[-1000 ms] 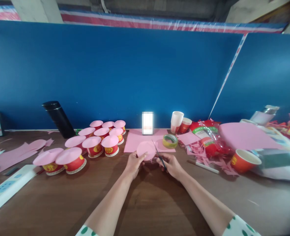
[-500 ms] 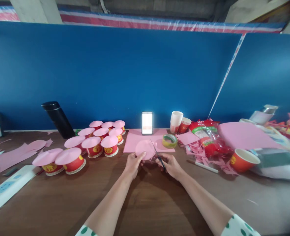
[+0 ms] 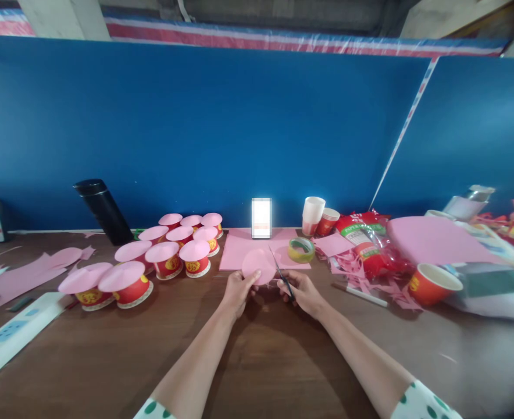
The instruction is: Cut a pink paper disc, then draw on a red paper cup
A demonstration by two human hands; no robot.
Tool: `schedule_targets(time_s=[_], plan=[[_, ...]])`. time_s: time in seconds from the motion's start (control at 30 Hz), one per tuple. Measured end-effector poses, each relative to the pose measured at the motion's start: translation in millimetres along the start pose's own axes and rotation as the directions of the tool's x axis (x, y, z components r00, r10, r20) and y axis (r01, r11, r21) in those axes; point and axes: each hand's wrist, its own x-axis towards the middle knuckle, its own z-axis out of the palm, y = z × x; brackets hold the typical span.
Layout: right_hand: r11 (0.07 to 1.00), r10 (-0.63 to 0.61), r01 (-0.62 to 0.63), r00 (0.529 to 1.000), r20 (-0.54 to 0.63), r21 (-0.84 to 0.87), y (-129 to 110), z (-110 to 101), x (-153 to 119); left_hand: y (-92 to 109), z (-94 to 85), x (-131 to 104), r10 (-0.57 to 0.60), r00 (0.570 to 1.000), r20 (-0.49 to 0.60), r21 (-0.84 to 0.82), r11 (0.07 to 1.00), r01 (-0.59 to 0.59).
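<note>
Pinched in my left hand (image 3: 239,291) is a round piece of pink paper (image 3: 258,265), thumb on top, held above the table. My right hand (image 3: 301,292) grips a pair of dark-handled scissors (image 3: 286,281), their blades pointing up and left beside the paper's right edge. Whether the blades touch the paper I cannot tell. Behind both hands lie flat pink sheets (image 3: 235,247), with a roll of yellow-green tape (image 3: 301,250) on their right part.
Several upturned red paper cups (image 3: 195,266) with pink cone tops stand left. A black bottle (image 3: 104,212) and power strip (image 3: 17,334) are beyond them. At right are stacked cups (image 3: 313,215), a red plastic packet (image 3: 366,244), pink scraps, a white pen (image 3: 366,295) and an orange cup (image 3: 434,285).
The pink scrap at the round paper's upper right edge no longer shows there. The scissors have shifted slightly right and down; the left hand has barely moved.
</note>
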Motion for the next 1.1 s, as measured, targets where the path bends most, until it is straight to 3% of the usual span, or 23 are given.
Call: schedule_targets(time_s=[1.1], plan=[[0.999,-0.033,0.032,0.999,-0.010,-0.024,-0.1,0.2,-0.4,1.4,1.6,-2.8,0.002,1.000,0.003,0.002,1.000,-0.002]])
